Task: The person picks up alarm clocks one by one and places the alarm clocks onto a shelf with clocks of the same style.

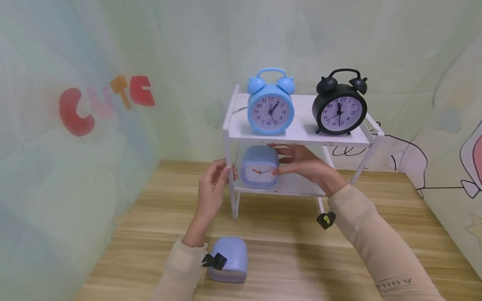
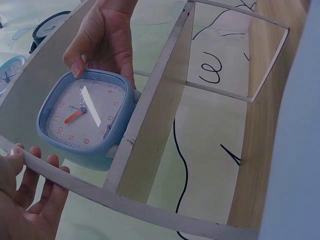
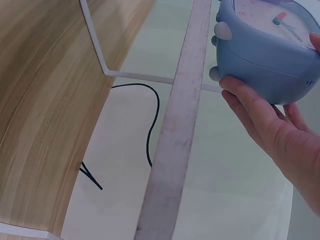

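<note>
- Head view: one white two-tier metal rack stands on one wood-grain table, towards its back edge.
- Two round twin-bell alarm clocks stand on the upper shelf: a light blue one near its left front corner and a black one near its right front corner.
- One pale blue rounded-square plastic clock is at the lower shelf's left end; the right hand grips its right side between thumb and fingers.
- The left hand holds the rack's left front post.
- A second pale blue rounded clock sits on the table in front of the rack's left end, partly covered by the left wrist, making four clocks.
- Left wrist view: left thumb and curled fingers lie either side of the post; the gripped clock, with one orange hand, faces outward by the lower shelf's front edge.
- Right wrist view: three pale round knobs show on the gripped clock; whether it touches the shelf, I cannot tell.
</note>
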`<state>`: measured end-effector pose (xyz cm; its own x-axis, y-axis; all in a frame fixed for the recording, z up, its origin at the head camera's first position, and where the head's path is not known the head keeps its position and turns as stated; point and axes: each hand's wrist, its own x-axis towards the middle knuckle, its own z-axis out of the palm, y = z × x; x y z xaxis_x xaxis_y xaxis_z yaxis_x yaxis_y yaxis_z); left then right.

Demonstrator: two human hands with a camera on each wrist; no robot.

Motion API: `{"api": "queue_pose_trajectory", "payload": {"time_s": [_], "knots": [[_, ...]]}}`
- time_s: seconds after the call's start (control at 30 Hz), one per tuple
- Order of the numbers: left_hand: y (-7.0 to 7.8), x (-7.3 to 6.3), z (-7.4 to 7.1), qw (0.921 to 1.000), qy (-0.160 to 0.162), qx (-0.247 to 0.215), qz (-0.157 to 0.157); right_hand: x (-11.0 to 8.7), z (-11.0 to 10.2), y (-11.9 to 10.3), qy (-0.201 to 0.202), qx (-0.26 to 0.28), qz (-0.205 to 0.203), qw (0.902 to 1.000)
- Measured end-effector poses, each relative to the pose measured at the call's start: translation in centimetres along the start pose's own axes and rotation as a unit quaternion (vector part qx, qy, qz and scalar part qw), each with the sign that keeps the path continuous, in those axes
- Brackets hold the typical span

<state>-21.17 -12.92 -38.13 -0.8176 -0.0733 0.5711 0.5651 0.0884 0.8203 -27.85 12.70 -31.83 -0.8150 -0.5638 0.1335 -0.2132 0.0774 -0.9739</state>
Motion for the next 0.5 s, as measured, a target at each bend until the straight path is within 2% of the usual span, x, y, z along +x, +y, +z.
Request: {"api": "queue_pose_trajectory", "payload": {"time_s": [0.5], "knots": [[0.03,0.03,-0.04,1.0000,0.004,0.001,0.007,0.41,0.36,0.19,-0.017,0.003,-0.004,0.9998]]}}
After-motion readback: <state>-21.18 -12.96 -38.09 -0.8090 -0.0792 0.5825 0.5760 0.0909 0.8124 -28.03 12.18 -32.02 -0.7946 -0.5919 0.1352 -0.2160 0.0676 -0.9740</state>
